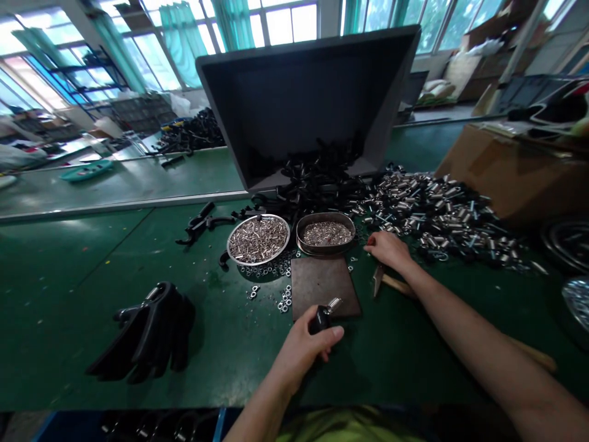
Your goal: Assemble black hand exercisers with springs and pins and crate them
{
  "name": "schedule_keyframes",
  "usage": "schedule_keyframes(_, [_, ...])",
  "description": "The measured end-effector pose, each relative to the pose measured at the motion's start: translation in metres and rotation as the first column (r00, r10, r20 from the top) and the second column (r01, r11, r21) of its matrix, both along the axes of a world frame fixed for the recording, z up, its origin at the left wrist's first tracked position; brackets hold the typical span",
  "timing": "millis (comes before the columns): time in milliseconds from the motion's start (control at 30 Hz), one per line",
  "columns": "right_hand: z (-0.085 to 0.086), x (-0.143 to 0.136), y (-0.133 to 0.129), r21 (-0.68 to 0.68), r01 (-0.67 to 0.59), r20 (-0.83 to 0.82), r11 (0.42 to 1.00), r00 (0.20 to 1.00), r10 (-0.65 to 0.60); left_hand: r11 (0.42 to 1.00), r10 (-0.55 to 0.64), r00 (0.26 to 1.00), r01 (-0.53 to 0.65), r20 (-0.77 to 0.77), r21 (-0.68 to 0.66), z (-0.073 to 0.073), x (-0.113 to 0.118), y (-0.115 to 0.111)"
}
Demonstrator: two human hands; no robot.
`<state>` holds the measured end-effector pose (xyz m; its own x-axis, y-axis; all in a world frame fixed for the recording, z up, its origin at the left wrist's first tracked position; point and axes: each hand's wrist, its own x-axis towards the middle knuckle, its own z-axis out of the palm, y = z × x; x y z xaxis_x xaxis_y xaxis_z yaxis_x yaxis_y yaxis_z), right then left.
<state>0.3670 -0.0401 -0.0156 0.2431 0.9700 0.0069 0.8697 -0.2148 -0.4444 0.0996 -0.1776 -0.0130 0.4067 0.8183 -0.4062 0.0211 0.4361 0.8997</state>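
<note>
My left hand (306,344) is closed around a black plastic part (319,320) with a bare metal coil spring (334,305) sticking up from its top. It holds the part over the near edge of a flat dark metal plate (324,279). Farther right, my right hand (389,250) hovers with thumb and fingers pinched together, beside the oval tin of small metal pieces (326,245). What sits in that pinch is too small to make out. A hammer (378,281) with a wooden handle lies under my right wrist, partly covered by it.
A round dish (234,258) of small metal pins stands left of the tin, with loose nuts (285,299) nearby. Several black handles (159,331) are stacked at left. Behind, a grey bin (216,110) lies tipped; springs and black parts (442,212) heap beside a cardboard box (515,169).
</note>
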Motion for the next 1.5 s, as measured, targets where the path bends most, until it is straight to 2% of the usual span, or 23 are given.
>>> schedule_keyframes(100, [-0.001,-0.001,0.000,0.024,-0.001,-0.006,1.000,1.000,0.001,0.998,0.060,0.998,-0.060,0.007,-0.002,0.000,0.001,0.006])
schedule_keyframes(200, [0.003,-0.023,-0.022,0.079,-0.075,-0.125,0.994,0.989,0.085,0.987,0.132,0.989,-0.124,0.068,-0.107,0.000,0.003,0.012])
schedule_keyframes(267, [0.008,-0.046,-0.047,0.113,-0.189,-0.361,0.976,0.907,0.217,0.962,0.181,0.972,-0.143,0.150,-0.230,0.000,0.006,0.016])
schedule_keyframes(300, [0.011,-0.059,-0.061,0.136,-0.252,-0.489,0.958,0.824,0.286,0.947,0.198,0.962,-0.138,0.190,-0.289,0.000,0.008,0.017])
schedule_keyframes(367, [0.017,-0.083,-0.087,0.158,-0.338,-0.600,0.928,0.714,0.362,0.927,0.209,0.946,-0.111,0.248,-0.358,0.002,0.013,0.020])
schedule_keyframes(467, [0.023,-0.108,-0.111,0.121,-0.406,-0.544,0.906,0.736,0.403,0.927,0.198,0.940,-0.088,0.276,-0.364,0.005,0.021,0.019])
schedule_keyframes(600, [0.024,-0.117,-0.118,0.093,-0.402,-0.423,0.911,0.812,0.402,0.952,0.174,0.963,-0.110,0.208,-0.285,0.002,0.025,0.012])
schedule_keyframes(667, [0.024,-0.117,-0.119,0.110,-0.407,-0.422,0.907,0.807,0.414,0.976,0.150,0.981,-0.127,0.119,-0.178,0.000,0.023,0.008])
schedule_keyframes(733, [0.023,-0.115,-0.120,0.114,-0.445,-0.499,0.888,0.748,0.438,0.989,0.126,0.992,-0.124,0.020,-0.077,-0.001,0.021,0.006])
schedule_keyframes(800, [0.023,-0.106,-0.115,0.088,-0.526,-0.588,0.846,0.658,0.470,0.995,0.090,0.996,-0.091,-0.026,-0.051,0.000,0.017,0.005])
schedule_keyframes(833, [0.023,-0.098,-0.108,0.074,-0.551,-0.589,0.831,0.649,0.483,0.995,0.070,0.997,-0.071,-0.022,-0.068,0.000,0.015,0.005])
schedule_keyframes(867, [0.023,-0.088,-0.099,0.054,-0.546,-0.522,0.836,0.698,0.490,0.994,0.052,0.999,-0.052,-0.005,-0.098,0.001,0.014,0.005])
schedule_keyframes(900, [0.023,-0.075,-0.087,0.038,-0.504,-0.393,0.863,0.786,0.477,0.990,0.038,0.999,-0.035,0.017,-0.138,0.002,0.012,0.005])
schedule_keyframes(933, [0.023,-0.059,-0.073,0.050,-0.414,-0.201,0.909,0.887,0.415,0.984,0.036,0.999,-0.028,0.039,-0.177,0.002,0.010,0.005])
schedule_keyframes(967, [0.022,-0.043,-0.058,0.070,-0.301,0.058,0.951,0.953,0.298,0.976,0.045,0.997,-0.032,0.058,-0.214,0.002,0.009,0.005])
schedule_keyframes(1000, [0.021,-0.026,-0.043,0.080,-0.224,0.152,0.971,0.966,0.210,0.968,0.065,0.995,-0.045,0.076,-0.245,0.002,0.007,0.005])
schedule_keyframes(1067, [0.017,0.004,-0.017,0.052,-0.151,0.260,0.987,0.957,0.132,0.952,0.137,0.983,-0.097,0.123,-0.290,0.000,0.005,0.006])
schedule_keyframes(1167, [0.011,0.030,0.004,-0.027,-0.149,0.333,0.989,0.931,0.149,0.923,0.267,0.941,-0.188,0.208,-0.336,-0.002,0.004,0.009])
schedule_keyframes(1267, [0.012,0.032,0.004,-0.043,-0.170,0.390,0.984,0.904,0.174,0.868,0.381,0.882,-0.236,0.279,-0.438,-0.002,0.003,0.017])
schedule_keyframes(1333, [0.017,0.023,-0.005,0.014,-0.207,0.400,0.978,0.898,0.184,0.810,0.465,0.833,-0.264,0.299,-0.524,-0.001,0.002,0.024])
schedule_keyframes(1400, [0.025,0.007,-0.023,0.114,-0.285,0.306,0.952,0.921,0.239,0.762,0.545,0.771,-0.290,0.330,-0.579,0.000,0.002,0.030])
schedule_keyframes(1467, [0.035,-0.016,-0.047,0.221,-0.365,0.076,0.904,0.931,0.358,0.746,0.593,0.706,-0.301,0.387,-0.594,0.002,0.003,0.034])
schedule_keyframes(1500, [0.039,-0.029,-0.060,0.263,-0.395,-0.062,0.880,0.903,0.424,0.747,0.605,0.679,-0.305,0.415,-0.591,0.003,0.004,0.034])
